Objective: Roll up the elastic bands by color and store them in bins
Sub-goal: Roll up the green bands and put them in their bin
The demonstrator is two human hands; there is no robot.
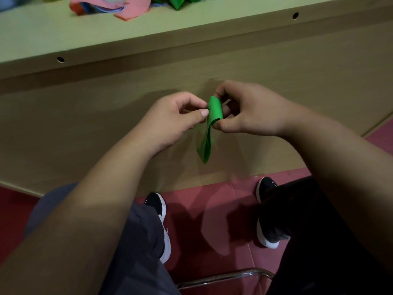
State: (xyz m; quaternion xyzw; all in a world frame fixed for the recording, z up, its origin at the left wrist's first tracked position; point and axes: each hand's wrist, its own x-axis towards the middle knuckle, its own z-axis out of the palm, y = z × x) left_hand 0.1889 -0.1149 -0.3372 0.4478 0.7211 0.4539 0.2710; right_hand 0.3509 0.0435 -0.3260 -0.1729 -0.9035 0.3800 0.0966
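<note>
Left hand [180, 116] pinches green band [213, 120] roll; right hand [244, 111] grips it too, tail hanging, below tabletop [148, 33] near edge.

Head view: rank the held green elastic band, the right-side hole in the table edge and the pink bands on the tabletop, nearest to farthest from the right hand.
1. The green elastic band: pinched by the right hand itself, with the left hand gripping its other side.
2. The hole in the table edge: above, slightly to the right.
3. The pink bands: on the tabletop, far upper left.
</note>
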